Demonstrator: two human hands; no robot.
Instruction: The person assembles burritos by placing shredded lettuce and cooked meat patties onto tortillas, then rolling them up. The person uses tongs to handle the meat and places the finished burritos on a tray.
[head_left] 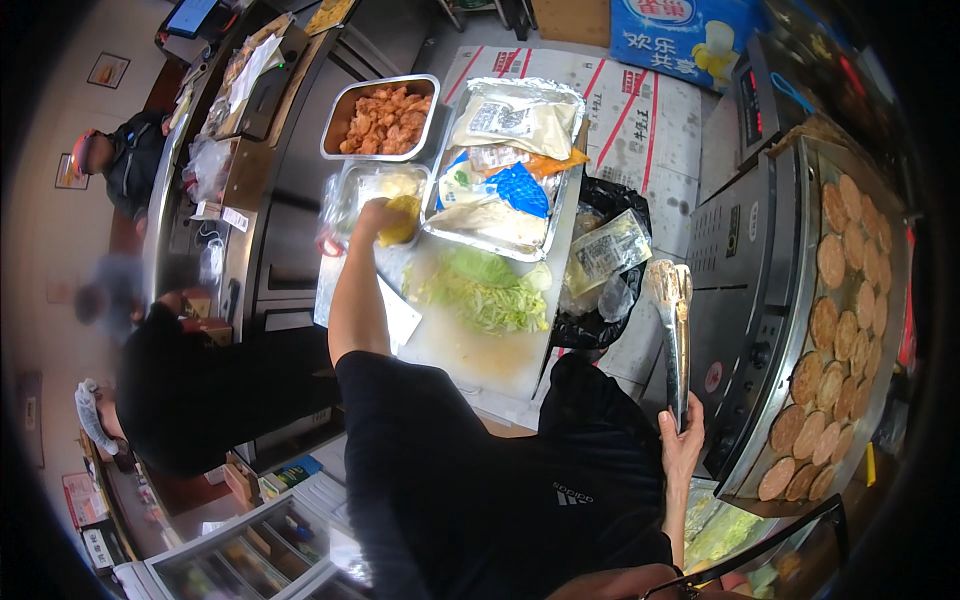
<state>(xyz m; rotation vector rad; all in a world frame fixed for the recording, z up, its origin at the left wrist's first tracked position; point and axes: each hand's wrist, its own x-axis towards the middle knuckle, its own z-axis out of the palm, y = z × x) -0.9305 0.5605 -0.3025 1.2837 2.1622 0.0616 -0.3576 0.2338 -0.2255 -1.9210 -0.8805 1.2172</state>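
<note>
A person in black stands at about 9 o'clock, and their face and hands are too blurry to make out. The left hand (377, 215) reaches out to about 11 o'clock, and its fingers are curled tight around a yellow lump (401, 222) over a small metal tray (345, 190). I cannot tell what the lump is; it may be food or a cloth. If the hand slips, the lump could drop onto the tabletop (470, 350) or bump the tray of orange fried pieces (385, 120) just behind it. The pile of cut cabbage (485, 290) lies loose near the middle and could be knocked off by the arm. The big foil tray of packets (505, 165) sits at 12 o'clock, and the packets hide what is under them. The right hand (680, 445) at about 4 o'clock grips long metal tongs (672, 330) pointing up. The tongs are close to the hot round griddle (790, 330) full of brown flat breads (835, 320), so the hand could get burned. The black shirt hides the near edge of the tabletop.
</note>
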